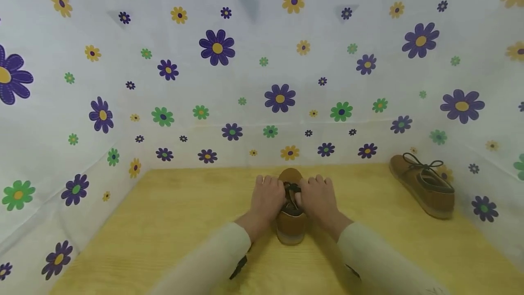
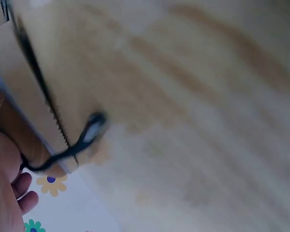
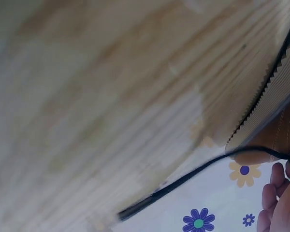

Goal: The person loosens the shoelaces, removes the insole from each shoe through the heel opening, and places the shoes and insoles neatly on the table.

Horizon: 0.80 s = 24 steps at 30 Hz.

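Note:
A brown shoe (image 1: 291, 227) with dark laces stands in the middle of the tabletop, its toe pointing away from me. At the shoe's left side, my left hand (image 1: 267, 198) holds a dark shoelace (image 2: 63, 155) with curled fingers. The lace's end sticks out from that hand in the left wrist view. My right hand (image 1: 320, 198), on the opposite side, grips another length of shoelace (image 3: 198, 169), and its loose end trails out in the right wrist view. Both hands are right over the lacing, hiding part of the shoe's upper.
A second brown shoe (image 1: 435, 190), its laces tied in a bow, stands at the far right of the wooden tabletop (image 1: 184, 222). A white cloth (image 1: 254, 76) printed with flowers hangs behind the table and along both sides.

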Available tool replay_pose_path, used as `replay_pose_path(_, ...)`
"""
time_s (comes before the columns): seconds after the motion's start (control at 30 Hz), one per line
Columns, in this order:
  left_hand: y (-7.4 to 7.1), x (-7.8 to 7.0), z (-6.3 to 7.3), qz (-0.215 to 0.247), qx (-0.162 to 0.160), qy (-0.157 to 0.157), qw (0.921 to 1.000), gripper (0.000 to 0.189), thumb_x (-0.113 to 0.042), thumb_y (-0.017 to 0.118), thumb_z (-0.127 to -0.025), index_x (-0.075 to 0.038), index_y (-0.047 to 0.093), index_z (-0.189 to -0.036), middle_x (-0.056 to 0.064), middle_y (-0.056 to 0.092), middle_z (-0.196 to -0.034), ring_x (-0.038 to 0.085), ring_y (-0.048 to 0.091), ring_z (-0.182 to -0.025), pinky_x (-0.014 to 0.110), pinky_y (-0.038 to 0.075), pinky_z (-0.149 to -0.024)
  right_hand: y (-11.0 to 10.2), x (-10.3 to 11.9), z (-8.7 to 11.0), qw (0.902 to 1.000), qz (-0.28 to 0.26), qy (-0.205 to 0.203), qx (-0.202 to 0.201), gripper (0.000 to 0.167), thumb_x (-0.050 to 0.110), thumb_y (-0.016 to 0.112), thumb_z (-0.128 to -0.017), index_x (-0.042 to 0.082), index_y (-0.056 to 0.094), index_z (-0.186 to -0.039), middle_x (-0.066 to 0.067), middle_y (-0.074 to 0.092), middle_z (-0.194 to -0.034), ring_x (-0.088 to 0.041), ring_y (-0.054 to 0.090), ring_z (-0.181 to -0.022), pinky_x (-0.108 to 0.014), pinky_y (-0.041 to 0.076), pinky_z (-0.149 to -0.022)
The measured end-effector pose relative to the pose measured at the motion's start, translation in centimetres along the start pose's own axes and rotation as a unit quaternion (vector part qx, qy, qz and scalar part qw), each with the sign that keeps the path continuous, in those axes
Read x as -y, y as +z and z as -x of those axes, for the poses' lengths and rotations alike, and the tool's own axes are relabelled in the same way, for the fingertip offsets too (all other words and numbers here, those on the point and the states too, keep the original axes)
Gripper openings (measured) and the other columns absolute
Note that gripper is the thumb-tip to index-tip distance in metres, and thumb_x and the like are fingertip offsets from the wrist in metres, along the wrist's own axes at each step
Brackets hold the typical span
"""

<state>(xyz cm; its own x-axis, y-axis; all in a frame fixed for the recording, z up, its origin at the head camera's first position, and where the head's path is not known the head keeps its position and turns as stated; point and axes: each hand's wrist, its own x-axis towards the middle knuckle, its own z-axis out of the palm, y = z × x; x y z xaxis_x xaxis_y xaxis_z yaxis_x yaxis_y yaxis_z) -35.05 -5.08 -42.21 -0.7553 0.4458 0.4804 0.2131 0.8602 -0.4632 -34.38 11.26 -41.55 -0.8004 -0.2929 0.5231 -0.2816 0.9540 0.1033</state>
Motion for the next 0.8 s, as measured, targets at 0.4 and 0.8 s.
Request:
replay_pose_path(0.4,-0.2,0.8,0.2,0.023,0.051,-0.02,0.9982,0.048,-0.057,0.061,-0.092,-0.011,0.069,-0.099,0.003,0.066,-0.092,0.022,0.06,-0.095,0.046,0.04,-0.096,0.0,-0.1,-0.5,0.9983,-0.01,0.036,0.046,0.031,0.031,0.052,-0.094,0.013,0.058,-0.069,-0.004,0.062,-0.07,-0.024,0.052,-0.069,-0.041,0.041,-0.068)
replay_pose_path(0.8,0.3,2.5,0.9,0.034,0.149,-0.032,0.9877,0.04,-0.048,0.061,-0.095,-0.008,0.063,-0.093,0.005,0.061,-0.09,0.023,0.056,-0.098,0.048,0.034,-0.107,0.1,-2.9,0.0,0.9931,-0.013,0.069,0.094,0.031,0.024,0.054,-0.094,0.009,0.056,-0.067,-0.007,0.06,-0.066,-0.026,0.057,-0.068,-0.047,0.043,-0.072)
